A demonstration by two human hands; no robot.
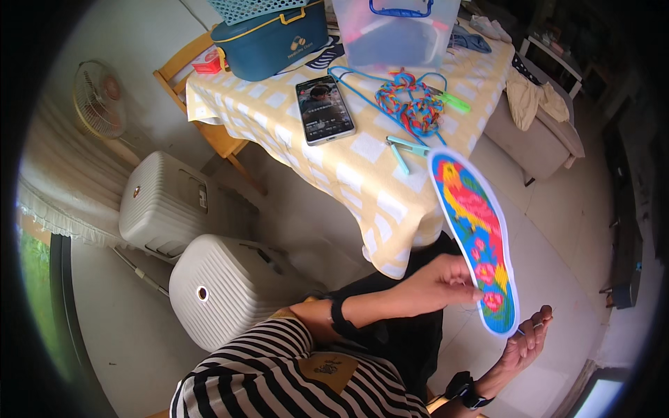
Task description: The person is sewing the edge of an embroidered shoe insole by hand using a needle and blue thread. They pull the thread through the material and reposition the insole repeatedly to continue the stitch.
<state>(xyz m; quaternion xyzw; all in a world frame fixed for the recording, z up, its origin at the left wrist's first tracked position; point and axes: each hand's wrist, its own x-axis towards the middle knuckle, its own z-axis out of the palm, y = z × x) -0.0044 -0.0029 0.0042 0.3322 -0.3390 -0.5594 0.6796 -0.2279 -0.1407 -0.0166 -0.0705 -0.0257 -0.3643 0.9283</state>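
My left hand grips an embroidered insole by its left edge near the heel, thumb on the patterned face. The insole stands tilted with its toe end up, just off the table corner. Its stitched face has a white border and shows a yellow and red bird and pink flowers on blue. My right hand is just beyond the heel at the lower right, fingers bent close together with a ring-like band on one finger. A thin blue strand shows between the heel and these fingers; whether they pinch a needle is too small to tell.
On the checked tablecloth lie teal thread snips, a coiled braided cord, a green-handled tool and a lit phone. Behind are a dark blue medicine box and clear bin. Ribbed plastic boxes stand left.
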